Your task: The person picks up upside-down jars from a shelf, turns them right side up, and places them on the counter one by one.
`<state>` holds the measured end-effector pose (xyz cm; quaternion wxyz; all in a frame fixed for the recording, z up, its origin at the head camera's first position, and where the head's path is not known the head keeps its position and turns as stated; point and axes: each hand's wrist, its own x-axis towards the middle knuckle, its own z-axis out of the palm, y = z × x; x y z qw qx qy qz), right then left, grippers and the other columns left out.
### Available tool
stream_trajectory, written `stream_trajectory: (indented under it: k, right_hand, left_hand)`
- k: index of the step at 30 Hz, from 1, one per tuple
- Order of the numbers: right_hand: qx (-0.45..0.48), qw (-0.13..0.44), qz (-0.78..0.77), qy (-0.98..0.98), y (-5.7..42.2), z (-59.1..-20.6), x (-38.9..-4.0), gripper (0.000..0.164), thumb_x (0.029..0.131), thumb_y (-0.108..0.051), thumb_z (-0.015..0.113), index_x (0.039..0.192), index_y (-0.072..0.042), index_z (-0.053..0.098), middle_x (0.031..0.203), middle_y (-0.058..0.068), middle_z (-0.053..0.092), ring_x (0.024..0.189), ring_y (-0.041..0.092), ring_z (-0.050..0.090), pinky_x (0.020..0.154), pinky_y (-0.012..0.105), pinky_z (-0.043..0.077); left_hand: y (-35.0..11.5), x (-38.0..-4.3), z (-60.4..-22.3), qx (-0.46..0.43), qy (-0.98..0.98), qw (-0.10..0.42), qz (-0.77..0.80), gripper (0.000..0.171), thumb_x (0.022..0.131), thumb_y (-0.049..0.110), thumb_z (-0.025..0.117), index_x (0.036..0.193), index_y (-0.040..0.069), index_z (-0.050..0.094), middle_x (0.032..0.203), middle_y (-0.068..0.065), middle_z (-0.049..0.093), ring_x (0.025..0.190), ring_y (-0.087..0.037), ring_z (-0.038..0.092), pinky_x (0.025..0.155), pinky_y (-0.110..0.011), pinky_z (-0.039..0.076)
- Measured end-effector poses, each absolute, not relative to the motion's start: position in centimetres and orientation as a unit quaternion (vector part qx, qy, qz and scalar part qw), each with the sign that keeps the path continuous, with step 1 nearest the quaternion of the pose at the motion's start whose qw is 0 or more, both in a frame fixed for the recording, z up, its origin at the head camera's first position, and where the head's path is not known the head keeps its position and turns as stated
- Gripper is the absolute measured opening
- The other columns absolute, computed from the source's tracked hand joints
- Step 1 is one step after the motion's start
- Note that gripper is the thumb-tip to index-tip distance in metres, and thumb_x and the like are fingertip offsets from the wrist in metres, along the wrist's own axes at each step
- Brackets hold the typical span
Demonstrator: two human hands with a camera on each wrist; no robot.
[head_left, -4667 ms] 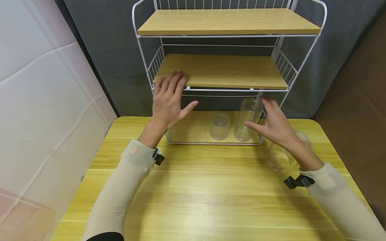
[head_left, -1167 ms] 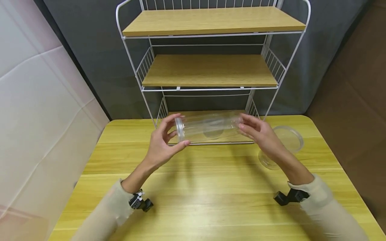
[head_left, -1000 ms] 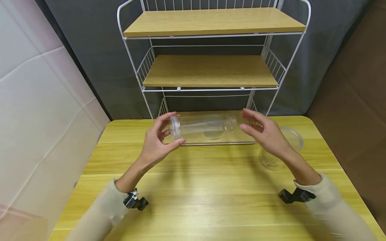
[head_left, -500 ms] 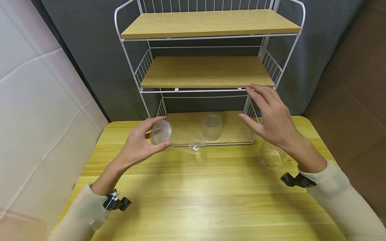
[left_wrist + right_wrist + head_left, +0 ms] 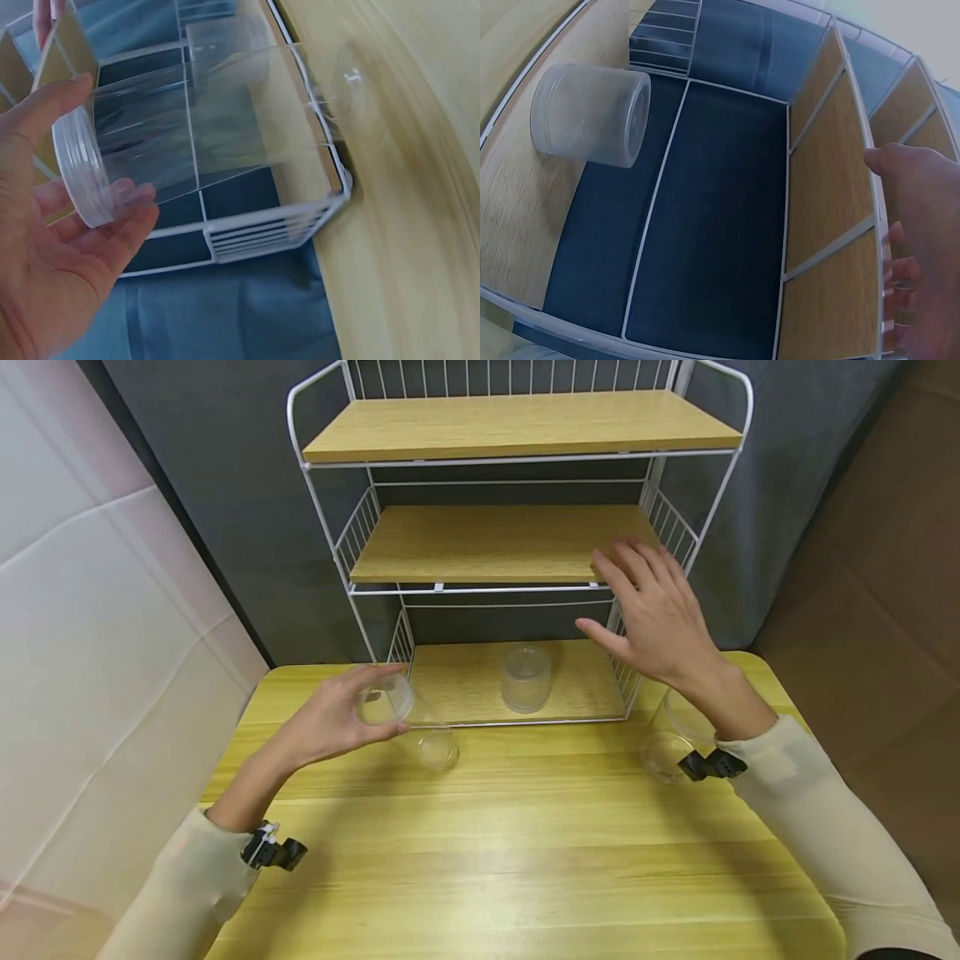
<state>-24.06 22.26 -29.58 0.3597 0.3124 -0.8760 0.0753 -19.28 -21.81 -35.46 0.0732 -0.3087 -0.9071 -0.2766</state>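
My left hand (image 5: 326, 720) grips a tall clear jar (image 5: 161, 124) round its lid end, thumb on one side and fingers on the other. The jar is tilted in front of the rack's lower left, its far end over the table. My right hand (image 5: 663, 618) is at the right front of the middle shelf (image 5: 480, 543), fingers extended and thumb apart, holding nothing. In the right wrist view its thumb is by the shelf's front rail; contact is hard to tell. A short frosted-looking clear jar (image 5: 527, 683) stands on the bottom shelf (image 5: 457, 685).
Another clear jar (image 5: 665, 747) stands on the wooden table (image 5: 510, 852) to the right, partly hidden by my right forearm. The white wire rack (image 5: 517, 460) has three wooden shelves. A white sheet (image 5: 112, 652) borders the left, a brown panel (image 5: 885, 568) the right.
The tall jar has left the bottom shelf, passed between both hands, and moved left and tilted in my left hand. My right hand let go and rose to the middle shelf.
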Motion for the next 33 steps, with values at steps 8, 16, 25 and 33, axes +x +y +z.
stream_trajectory:
  k: [8,16,25,33]
  right_hand:
    - [0.302,0.354,0.051,-0.884,22.4,-29.9,-25.0,0.079,0.094,-0.056,0.069,0.152,-0.005,0.052,0.156,0.024,0.049,0.146,0.048,0.042,0.122,0.066,0.030]
    - [0.297,0.357,0.035,-0.885,22.3,-30.2,-25.3,0.080,0.094,-0.058,0.067,0.153,-0.006,0.051,0.153,0.023,0.053,0.145,0.046,0.045,0.121,0.065,0.033]
    - [0.290,0.365,0.025,-0.884,21.9,-30.4,-25.2,0.080,0.095,-0.058,0.067,0.154,-0.007,0.050,0.153,0.022,0.054,0.142,0.044,0.048,0.116,0.065,0.037]
    - [0.289,0.368,0.034,-0.883,21.5,-30.6,-25.3,0.079,0.094,-0.057,0.069,0.152,-0.006,0.051,0.153,0.021,0.054,0.142,0.044,0.048,0.116,0.065,0.036]
  left_hand:
    - [-22.7,-20.0,-34.9,-0.302,-0.924,0.028,-0.233,0.077,0.085,0.030,0.090,0.148,0.000,0.058,0.135,-0.024,0.067,0.108,-0.038,0.073,0.085,-0.054,0.062]
    - [-23.6,-20.6,-33.9,-0.291,-0.934,-0.019,-0.206,0.079,0.088,0.036,0.087,0.150,-0.001,0.055,0.140,-0.028,0.063,0.108,-0.043,0.073,0.092,-0.059,0.059]
    - [-24.6,-20.7,-33.0,-0.287,-0.940,-0.031,-0.181,0.078,0.087,0.036,0.088,0.147,-0.003,0.057,0.140,-0.027,0.064,0.114,-0.041,0.072,0.095,-0.060,0.058]
    - [-25.2,-20.5,-33.3,-0.293,-0.940,-0.016,-0.173,0.079,0.087,0.040,0.087,0.148,-0.001,0.057,0.139,-0.026,0.065,0.110,-0.040,0.073,0.094,-0.060,0.057]
